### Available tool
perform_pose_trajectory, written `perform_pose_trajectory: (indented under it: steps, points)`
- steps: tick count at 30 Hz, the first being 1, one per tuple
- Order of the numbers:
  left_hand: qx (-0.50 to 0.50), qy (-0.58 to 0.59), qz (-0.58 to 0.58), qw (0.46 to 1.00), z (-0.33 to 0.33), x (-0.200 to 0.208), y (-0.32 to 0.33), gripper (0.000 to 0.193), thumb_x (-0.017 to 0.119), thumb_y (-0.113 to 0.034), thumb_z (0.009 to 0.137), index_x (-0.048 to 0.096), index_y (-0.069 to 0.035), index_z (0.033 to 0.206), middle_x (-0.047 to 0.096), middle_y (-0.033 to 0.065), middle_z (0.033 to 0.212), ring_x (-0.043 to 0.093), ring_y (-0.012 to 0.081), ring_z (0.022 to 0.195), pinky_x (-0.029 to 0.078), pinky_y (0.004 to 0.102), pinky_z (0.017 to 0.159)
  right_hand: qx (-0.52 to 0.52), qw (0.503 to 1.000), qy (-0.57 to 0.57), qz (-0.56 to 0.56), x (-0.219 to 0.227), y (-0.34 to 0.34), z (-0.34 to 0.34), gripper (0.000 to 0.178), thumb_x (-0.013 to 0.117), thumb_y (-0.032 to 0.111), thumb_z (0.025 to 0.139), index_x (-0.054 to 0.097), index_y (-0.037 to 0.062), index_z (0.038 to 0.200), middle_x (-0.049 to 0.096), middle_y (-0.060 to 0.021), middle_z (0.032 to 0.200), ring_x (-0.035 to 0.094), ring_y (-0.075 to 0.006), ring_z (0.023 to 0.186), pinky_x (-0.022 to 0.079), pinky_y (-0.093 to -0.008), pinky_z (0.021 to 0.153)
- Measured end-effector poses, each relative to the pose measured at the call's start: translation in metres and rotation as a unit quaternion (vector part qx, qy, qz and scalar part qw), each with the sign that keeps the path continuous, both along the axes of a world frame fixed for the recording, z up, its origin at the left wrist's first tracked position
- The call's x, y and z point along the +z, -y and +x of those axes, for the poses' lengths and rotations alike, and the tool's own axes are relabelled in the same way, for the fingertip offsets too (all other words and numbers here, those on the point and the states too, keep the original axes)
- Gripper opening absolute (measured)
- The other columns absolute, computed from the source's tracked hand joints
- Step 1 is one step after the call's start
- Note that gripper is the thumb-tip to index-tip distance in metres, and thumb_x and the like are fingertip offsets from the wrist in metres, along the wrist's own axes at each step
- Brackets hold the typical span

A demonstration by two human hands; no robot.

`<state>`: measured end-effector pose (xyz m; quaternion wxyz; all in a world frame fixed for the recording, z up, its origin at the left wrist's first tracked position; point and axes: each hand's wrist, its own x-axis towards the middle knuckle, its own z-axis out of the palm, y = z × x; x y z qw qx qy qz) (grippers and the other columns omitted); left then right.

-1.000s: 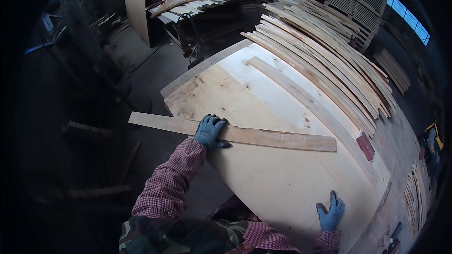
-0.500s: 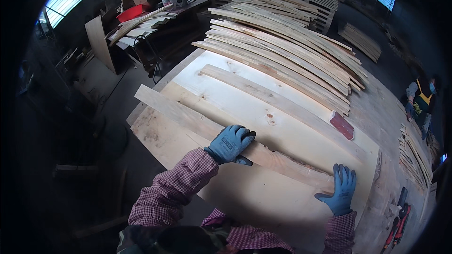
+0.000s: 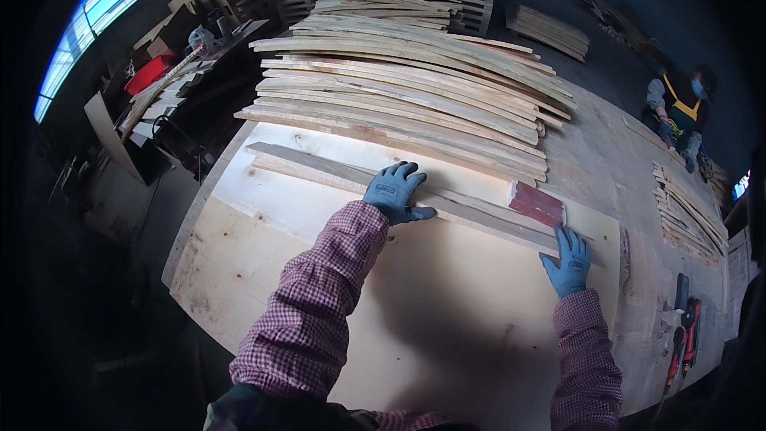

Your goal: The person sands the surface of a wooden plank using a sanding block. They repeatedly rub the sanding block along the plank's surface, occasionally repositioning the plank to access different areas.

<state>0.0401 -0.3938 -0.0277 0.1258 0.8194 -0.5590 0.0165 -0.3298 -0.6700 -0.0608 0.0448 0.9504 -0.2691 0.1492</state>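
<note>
My left hand (image 3: 393,194), in a blue glove, is closed over a long, narrow wooden board (image 3: 471,211), with its fingers across the far side and the thumb on the near side. Near that board's right end, my right hand (image 3: 570,263), gloved alike, grips it with fingers over the far edge and thumb at the near edge. The board lies close along a second narrow strip; where one ends and the other starts is partly hidden by my left hand. A dark red block (image 3: 536,203) rests just beyond, close to my right fingertips. Beneath is a pale wooden panel (image 3: 303,271).
Many long slats (image 3: 399,88) are piled across the table's far side. Red-handled tools (image 3: 685,343) lie at the right, near a smaller slat pile (image 3: 686,211). Another person (image 3: 678,108) works at the far right. A cluttered side table (image 3: 179,80) stands at the far left.
Both hands have moved away from me, carrying the near board up against the strip below the red block. The near part of the panel is now uncovered. The view has shifted to the right.
</note>
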Motion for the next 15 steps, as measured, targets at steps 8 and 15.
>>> perform_pose_trajectory:
  steps: [8,15]
  points:
    - [0.051,0.041,0.147,0.987,0.009,0.0,0.012,0.11,0.077,-0.075,0.058,0.045,-0.017,0.146,0.048,0.0119,0.139,0.044,0.0331,0.129,0.029,0.0532,0.111,0.004,0.994,0.043,0.098,0.02,0.023,0.055,0.076,0.074,0.056,0.08,0.056,0.0165,0.142,0.055,-0.0111,0.14,0.049,-0.0317,0.129,0.035,-0.0489,0.109]
    - [0.026,0.079,-0.004,0.997,0.013,-0.02,0.023,0.094,0.081,-0.073,0.054,0.059,-0.013,0.123,0.057,0.015,0.12,0.05,0.0369,0.117,0.031,0.0544,0.111,-0.134,0.949,0.135,0.251,-0.023,0.143,0.104,0.065,0.07,0.046,0.09,0.054,0.0091,0.141,0.062,-0.0127,0.131,0.06,-0.0326,0.116,0.048,-0.0437,0.101]
